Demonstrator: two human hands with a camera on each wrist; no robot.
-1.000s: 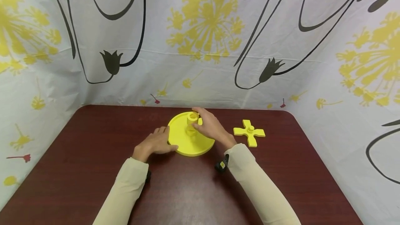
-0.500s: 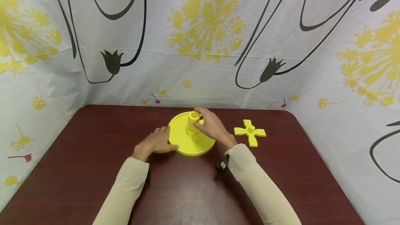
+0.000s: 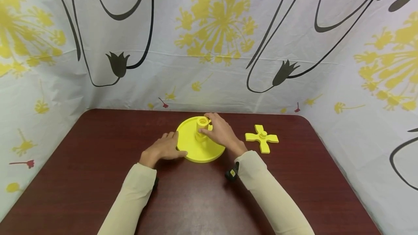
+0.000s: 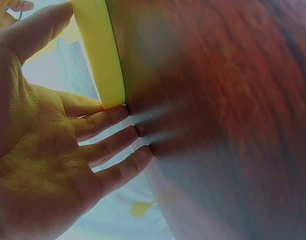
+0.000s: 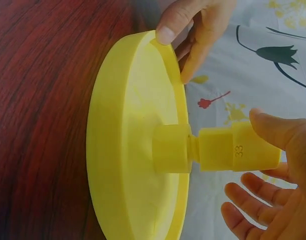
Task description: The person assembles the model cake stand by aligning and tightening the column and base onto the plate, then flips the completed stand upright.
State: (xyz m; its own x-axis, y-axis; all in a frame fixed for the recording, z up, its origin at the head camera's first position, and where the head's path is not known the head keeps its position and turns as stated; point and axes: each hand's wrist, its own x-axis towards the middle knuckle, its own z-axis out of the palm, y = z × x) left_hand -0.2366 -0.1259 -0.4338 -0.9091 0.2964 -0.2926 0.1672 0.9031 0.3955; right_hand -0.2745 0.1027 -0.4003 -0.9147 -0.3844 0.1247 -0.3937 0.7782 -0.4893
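Right hand (image 3: 220,130), thumb now farther across the upright yellow post (image 5: 215,149)

Legible marking noted: the number 33 (image 5: 238,151), on the side of the upper section of the yellow post (image 5: 215,150) that rises from the yellow dish (image 5: 105,150). It reads in the right wrist view (both digits clear, though turned sideways there), set crosswise to the post's length and above the narrow neck.
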